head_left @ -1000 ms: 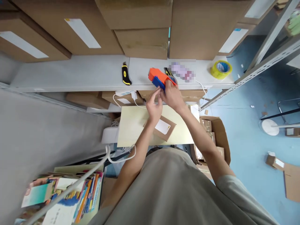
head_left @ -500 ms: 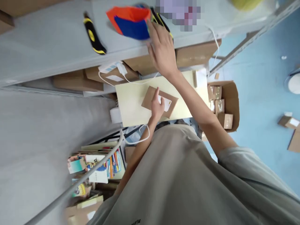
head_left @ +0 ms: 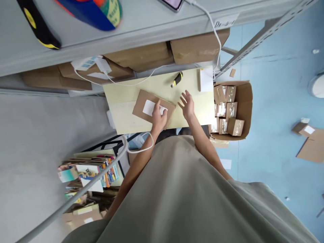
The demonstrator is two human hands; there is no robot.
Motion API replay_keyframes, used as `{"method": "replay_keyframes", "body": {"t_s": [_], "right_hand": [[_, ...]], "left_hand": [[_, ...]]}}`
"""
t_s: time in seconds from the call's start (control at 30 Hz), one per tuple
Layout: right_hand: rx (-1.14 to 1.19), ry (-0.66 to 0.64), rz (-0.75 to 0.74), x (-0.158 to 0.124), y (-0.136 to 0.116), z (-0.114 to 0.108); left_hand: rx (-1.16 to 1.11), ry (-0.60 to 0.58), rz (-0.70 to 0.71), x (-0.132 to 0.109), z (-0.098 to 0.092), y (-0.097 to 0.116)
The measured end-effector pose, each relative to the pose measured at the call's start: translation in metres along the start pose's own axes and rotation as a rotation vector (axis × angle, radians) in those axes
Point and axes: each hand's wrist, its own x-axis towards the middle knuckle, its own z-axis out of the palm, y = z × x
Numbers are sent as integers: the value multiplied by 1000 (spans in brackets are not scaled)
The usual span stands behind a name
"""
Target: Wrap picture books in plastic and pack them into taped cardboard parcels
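A flat brown cardboard package (head_left: 141,108) with white labels lies at a slant on the pale yellow table (head_left: 118,118). My left hand (head_left: 159,118) is on its label side, thumb and forefinger showing, the other fingers hidden; it holds the package against the tabletop. Just right of the package hovers my right hand (head_left: 187,105), fingers spread and nothing in them. Above that hand in the picture, a black and yellow utility knife (head_left: 178,79) shows over the table; whether it touches the surface I cannot tell.
On the grey shelf (head_left: 141,27) are a larger black and yellow knife (head_left: 37,25), a blue tape dispenser (head_left: 88,13) and a phone (head_left: 174,4). A carton (head_left: 246,108) of small boxes stands right of the table. A grey pole (head_left: 76,199) crosses the lower left.
My right hand has come down from the shelf to the table, now open. A black and yellow item beside it there is gone; the utility knife shows over the table. My left hand has shifted right slightly.
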Motion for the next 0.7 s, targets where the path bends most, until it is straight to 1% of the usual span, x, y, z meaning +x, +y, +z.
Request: {"method": "replay_keyframes", "body": {"t_s": [0.07,0.1,0.13,0.2,0.23,0.27,0.3,0.37,0.43,0.47,0.5,0.53,0.6,0.7], "right_hand": [[24,80,147,-4,9,-5],[-2,121,179,-9,13,-11],[-44,152,174,-12,16,-19],[-163,163,62,-9,15,-32],[-236,134,-28,0,8,-35],[-318,87,-131,16,-2,-35],[-410,27,-236,36,-15,-31],[-593,-116,-416,84,-45,-14],[-723,-232,-497,123,-67,6],[-753,-258,-509,134,-72,14],[-763,-264,-510,136,-73,20],[-754,-247,-505,131,-69,23],[-699,-187,-487,106,-54,22],[-623,-94,-399,63,-31,14]], "left_hand": [[14,53,5,13,-7,3],[24,83,16,16,-11,3],[34,113,29,17,-16,4],[63,150,55,17,-22,7],[84,154,68,15,-24,9],[105,150,81,13,-24,12],[124,142,92,11,-23,15],[155,115,111,4,-18,22],[170,101,133,-6,-13,28],[176,111,146,-13,-10,30],[181,137,157,-20,-9,31],[185,167,165,-27,-8,32],[196,203,159,-39,-9,30],[202,171,127,-47,-11,28]]}}
